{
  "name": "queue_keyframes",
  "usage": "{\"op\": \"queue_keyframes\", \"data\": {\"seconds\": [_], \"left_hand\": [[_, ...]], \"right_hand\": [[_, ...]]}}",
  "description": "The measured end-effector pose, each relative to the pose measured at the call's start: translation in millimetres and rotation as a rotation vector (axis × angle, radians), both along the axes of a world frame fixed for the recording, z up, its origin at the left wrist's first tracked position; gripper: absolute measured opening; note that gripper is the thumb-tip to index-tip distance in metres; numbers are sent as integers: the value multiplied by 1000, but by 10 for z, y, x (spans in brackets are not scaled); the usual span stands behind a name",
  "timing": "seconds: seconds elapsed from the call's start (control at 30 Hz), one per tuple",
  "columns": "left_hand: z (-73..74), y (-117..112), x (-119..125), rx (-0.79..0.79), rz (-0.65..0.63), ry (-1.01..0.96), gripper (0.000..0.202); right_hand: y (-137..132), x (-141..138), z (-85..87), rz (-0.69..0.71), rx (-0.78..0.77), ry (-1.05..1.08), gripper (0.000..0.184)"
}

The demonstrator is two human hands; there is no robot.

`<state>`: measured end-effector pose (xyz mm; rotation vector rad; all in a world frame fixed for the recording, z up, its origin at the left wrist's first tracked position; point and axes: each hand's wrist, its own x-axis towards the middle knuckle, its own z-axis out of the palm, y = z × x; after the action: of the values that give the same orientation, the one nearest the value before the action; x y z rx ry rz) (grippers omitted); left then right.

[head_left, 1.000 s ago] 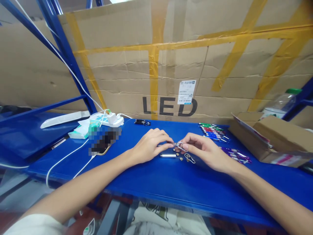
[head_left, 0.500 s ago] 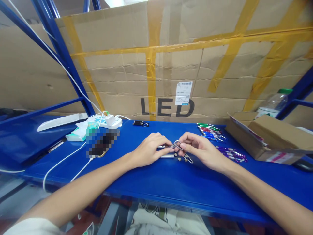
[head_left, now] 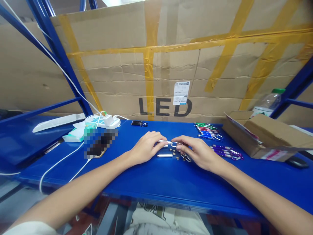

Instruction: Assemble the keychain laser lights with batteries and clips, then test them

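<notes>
My left hand [head_left: 148, 148] pinches a slim silver metal tube [head_left: 164, 141] between thumb and fingers. From the right, my right hand [head_left: 198, 150] grips a silver carabiner clip [head_left: 174, 144] that meets the end of this tube; whether the two are joined I cannot tell. Another silver tube [head_left: 165, 156] lies on the blue table just below, and part of a further one shows under my left fingers. Between my hands are several small round brownish pieces [head_left: 174, 151], too small to name. Loose carabiner clips [head_left: 186, 158] lie beneath my right fingers, partly hidden.
Rows of coloured tubes with clips [head_left: 207, 130] and purple ones [head_left: 226, 152] lie to the right, beside an open cardboard box [head_left: 276, 138]. Black ones [head_left: 139, 123] are at the back. A charging phone [head_left: 101, 145] and a power strip [head_left: 113, 122] occupy the left.
The tube in my left hand and the clip in my right are now lined up end to end. My right fingers have flattened and lowered; the silver tube on the table shows more fully.
</notes>
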<state>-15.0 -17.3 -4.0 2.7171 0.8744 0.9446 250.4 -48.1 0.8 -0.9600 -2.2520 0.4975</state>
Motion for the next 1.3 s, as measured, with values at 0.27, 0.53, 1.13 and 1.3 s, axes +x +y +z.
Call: {"op": "queue_keyframes", "data": {"seconds": [0.27, 0.53, 1.13, 1.3], "left_hand": [[32, -49, 27, -95, 14, -58, 28], [34, -88, 32, -134, -5, -69, 26], [40, -75, 43, -158, -114, -104, 30], [36, -68, 56, -121, -113, 47, 33]], "right_hand": [[32, 51, -91, 30, 143, -111, 33], [9, 28, -73, -6, 223, -89, 29], [-45, -89, -115, -53, 336, 66, 30], [83, -42, -163, -141, 390, 62, 36]]}}
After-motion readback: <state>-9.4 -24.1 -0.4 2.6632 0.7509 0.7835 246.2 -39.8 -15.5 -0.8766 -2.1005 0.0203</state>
